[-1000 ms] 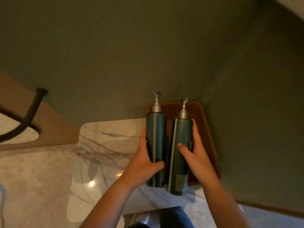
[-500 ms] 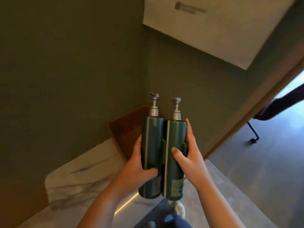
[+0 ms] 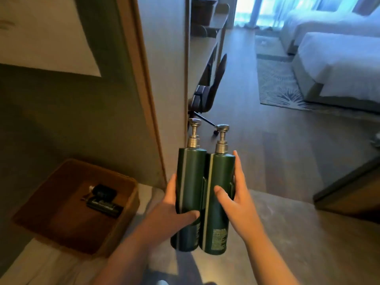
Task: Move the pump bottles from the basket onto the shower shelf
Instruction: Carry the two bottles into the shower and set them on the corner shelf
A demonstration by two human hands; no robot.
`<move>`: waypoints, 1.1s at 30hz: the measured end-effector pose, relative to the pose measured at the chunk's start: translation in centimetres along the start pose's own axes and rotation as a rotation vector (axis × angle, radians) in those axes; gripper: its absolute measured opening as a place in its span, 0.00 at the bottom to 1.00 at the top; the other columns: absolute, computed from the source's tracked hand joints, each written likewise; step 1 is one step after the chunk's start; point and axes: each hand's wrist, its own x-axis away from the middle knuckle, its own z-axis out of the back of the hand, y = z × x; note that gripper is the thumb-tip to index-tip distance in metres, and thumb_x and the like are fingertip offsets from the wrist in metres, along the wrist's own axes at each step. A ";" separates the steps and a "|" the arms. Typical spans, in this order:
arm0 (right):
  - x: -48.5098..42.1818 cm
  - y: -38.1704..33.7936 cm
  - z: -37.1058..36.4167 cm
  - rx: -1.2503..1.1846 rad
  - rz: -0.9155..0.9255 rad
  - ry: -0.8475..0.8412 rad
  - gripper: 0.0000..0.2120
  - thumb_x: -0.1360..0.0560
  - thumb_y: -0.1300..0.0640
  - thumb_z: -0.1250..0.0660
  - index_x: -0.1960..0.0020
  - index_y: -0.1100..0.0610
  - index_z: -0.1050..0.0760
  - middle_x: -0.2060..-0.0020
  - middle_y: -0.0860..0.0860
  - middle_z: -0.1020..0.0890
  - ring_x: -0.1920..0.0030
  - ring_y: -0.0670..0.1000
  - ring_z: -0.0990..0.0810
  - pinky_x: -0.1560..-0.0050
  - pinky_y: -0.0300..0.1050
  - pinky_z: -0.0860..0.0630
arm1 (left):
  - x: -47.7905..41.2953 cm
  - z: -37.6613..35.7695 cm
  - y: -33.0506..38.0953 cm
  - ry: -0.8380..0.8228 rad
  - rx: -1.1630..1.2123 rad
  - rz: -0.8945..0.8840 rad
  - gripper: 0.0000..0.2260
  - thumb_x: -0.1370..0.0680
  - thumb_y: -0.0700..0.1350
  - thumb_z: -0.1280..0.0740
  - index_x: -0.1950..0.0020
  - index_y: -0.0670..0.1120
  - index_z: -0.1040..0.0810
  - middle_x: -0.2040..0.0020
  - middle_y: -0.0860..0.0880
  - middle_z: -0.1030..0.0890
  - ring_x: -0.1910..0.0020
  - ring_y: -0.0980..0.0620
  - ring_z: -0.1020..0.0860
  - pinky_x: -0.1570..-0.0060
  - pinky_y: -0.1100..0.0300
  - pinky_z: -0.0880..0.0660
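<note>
Two dark green pump bottles are held upright and touching side by side in the air, clear of the brown woven basket (image 3: 123, 202) at lower left. The left hand (image 3: 174, 212) wraps its fingers around the left bottle (image 3: 190, 182), and the right hand (image 3: 236, 200) clasps the right bottle (image 3: 221, 182). The basket sits on a pale counter (image 3: 41, 264) against an olive wall (image 3: 61, 120). Beyond a wooden door frame (image 3: 144, 89) lie wood flooring, a patterned rug (image 3: 279, 87), an office chair (image 3: 207, 95) and a white bed (image 3: 339, 64).
</note>
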 end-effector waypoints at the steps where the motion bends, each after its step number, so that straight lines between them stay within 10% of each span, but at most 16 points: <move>1: 0.9 0.2 2.5 -0.002 -0.009 0.050 0.40 0.23 0.59 0.36 0.27 0.32 0.56 0.47 0.17 0.31 0.45 0.27 0.27 0.57 0.23 0.28 | -0.8 -2.4 0.3 -0.045 -0.005 0.001 0.39 0.31 0.43 0.27 0.34 0.74 0.44 0.42 0.59 0.21 0.42 0.58 0.23 0.45 0.57 0.24; 11: 13.1 0.2 26.2 0.070 -0.028 0.475 0.38 0.23 0.60 0.36 0.26 0.34 0.54 0.46 0.18 0.30 0.44 0.28 0.27 0.55 0.22 0.29 | -3.9 -28.8 3.2 -0.426 -0.004 -0.052 0.41 0.30 0.39 0.27 0.27 0.60 0.47 0.37 0.53 0.23 0.38 0.52 0.24 0.41 0.48 0.26; 22: 26.4 -2.3 41.8 0.149 0.080 0.934 0.36 0.26 0.49 0.36 0.28 0.30 0.54 0.41 0.22 0.30 0.41 0.31 0.27 0.53 0.22 0.29 | -2.9 -49.8 8.2 -0.819 -0.194 -0.337 0.41 0.28 0.47 0.27 0.34 0.77 0.53 0.41 0.73 0.29 0.42 0.67 0.26 0.53 0.73 0.27; 30: 35.1 -2.7 48.5 0.173 0.023 1.246 0.36 0.28 0.42 0.37 0.30 0.27 0.56 0.38 0.25 0.30 0.40 0.32 0.27 0.45 0.33 0.26 | -2.2 -62.9 8.7 -1.112 -0.209 -0.392 0.44 0.29 0.48 0.27 0.32 0.75 0.56 0.40 0.73 0.29 0.42 0.67 0.26 0.55 0.75 0.28; 33: 37.5 -2.4 51.6 0.217 -0.024 1.346 0.35 0.26 0.44 0.37 0.30 0.27 0.56 0.36 0.30 0.30 0.37 0.37 0.28 0.36 0.52 0.29 | -2.3 -68.3 8.5 -1.241 -0.187 -0.402 0.42 0.30 0.47 0.28 0.33 0.75 0.54 0.41 0.73 0.29 0.41 0.66 0.26 0.53 0.74 0.28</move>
